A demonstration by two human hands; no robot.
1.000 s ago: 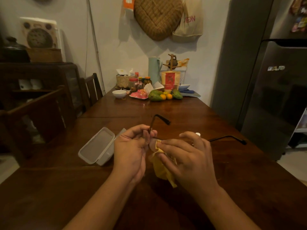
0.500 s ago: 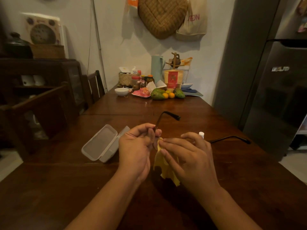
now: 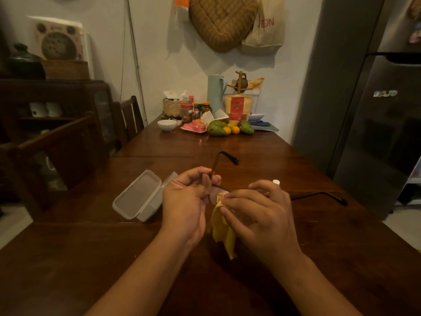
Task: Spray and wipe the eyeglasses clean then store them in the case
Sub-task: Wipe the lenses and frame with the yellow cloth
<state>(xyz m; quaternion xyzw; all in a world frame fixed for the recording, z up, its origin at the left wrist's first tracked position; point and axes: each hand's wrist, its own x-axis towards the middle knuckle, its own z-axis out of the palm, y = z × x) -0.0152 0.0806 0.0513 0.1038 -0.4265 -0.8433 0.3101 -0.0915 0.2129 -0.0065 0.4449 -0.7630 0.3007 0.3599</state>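
My left hand point(image 3: 185, 205) pinches the eyeglasses point(image 3: 224, 156) by the frame near one lens, above the wooden table point(image 3: 273, 160). Both dark temple arms stick out, one up and away, one to the right. My right hand point(image 3: 259, 213) presses a yellow cloth point(image 3: 224, 233) against the lens; the cloth hangs down below my fingers. The lenses are mostly hidden by my fingers. An open translucent case point(image 3: 139, 197) lies on the table just left of my left hand. The white cap of a small spray bottle point(image 3: 276, 182) peeks out behind my right hand.
At the table's far end stand a white bowl point(image 3: 167, 124), jars, a basket, a mint-green jug point(image 3: 214, 94) and fruit point(image 3: 230, 129). Dark wooden chairs point(image 3: 127, 117) line the left side. A grey fridge point(image 3: 373, 110) stands at the right.
The hands and glasses sit slightly higher in view as the head shifts. My right hand's fingers have moved the cloth a little across the lens. The case has not moved.
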